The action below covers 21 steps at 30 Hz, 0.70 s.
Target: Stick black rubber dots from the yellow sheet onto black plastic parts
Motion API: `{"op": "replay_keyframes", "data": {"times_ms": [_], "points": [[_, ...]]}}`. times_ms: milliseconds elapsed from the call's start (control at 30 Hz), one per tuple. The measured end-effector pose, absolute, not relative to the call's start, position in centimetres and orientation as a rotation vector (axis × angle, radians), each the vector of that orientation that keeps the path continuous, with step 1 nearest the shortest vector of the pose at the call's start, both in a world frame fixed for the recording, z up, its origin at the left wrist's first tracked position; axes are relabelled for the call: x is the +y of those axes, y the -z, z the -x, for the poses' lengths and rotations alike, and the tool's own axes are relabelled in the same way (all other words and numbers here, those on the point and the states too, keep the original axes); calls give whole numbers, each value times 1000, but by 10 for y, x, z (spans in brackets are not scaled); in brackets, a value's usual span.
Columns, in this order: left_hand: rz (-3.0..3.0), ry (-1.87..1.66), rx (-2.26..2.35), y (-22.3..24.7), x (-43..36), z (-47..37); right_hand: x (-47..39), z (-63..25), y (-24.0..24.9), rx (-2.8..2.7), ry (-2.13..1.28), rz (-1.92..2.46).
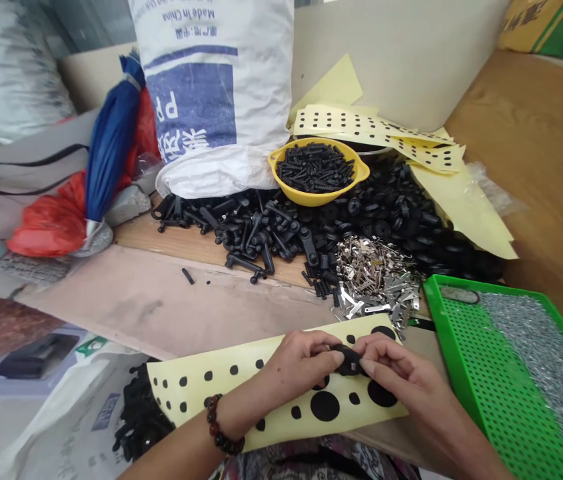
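Both hands meet over a yellow sheet [221,387] dotted with black round pads. Between them is a small round black plastic part [349,363] with a lighter spot near its middle. My left hand [306,363], with a beaded bracelet [218,427] on its wrist, pinches the part's left side. Thumb and fingers of my right hand [396,367] close on its right side. Larger black pads [324,406] stick to the sheet just below the hands. Fingers hide part of the black piece.
Metal clips [376,273] lie in a pile beyond the hands, beside black lever-shaped parts [266,233]. A yellow bowl [286,190] holds black ridged pieces. At right stands a green tray [466,373] of small metal bits. A white sack [256,87] rises behind; a blue umbrella [111,140] leans left.
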<state>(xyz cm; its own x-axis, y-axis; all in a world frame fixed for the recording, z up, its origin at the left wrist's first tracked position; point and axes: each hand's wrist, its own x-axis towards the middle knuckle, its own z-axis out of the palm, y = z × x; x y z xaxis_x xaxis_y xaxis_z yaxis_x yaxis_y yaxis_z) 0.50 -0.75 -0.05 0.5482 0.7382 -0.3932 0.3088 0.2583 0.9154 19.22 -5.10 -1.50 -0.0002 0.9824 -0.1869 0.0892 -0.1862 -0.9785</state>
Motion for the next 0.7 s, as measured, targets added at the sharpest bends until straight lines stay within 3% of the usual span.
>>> {"op": "replay_keyframes", "data": {"times_ms": [700], "points": [[-1227, -590, 1000, -1, -21, -6, -68, -175, 20, -450, -1476, 1173]]}}
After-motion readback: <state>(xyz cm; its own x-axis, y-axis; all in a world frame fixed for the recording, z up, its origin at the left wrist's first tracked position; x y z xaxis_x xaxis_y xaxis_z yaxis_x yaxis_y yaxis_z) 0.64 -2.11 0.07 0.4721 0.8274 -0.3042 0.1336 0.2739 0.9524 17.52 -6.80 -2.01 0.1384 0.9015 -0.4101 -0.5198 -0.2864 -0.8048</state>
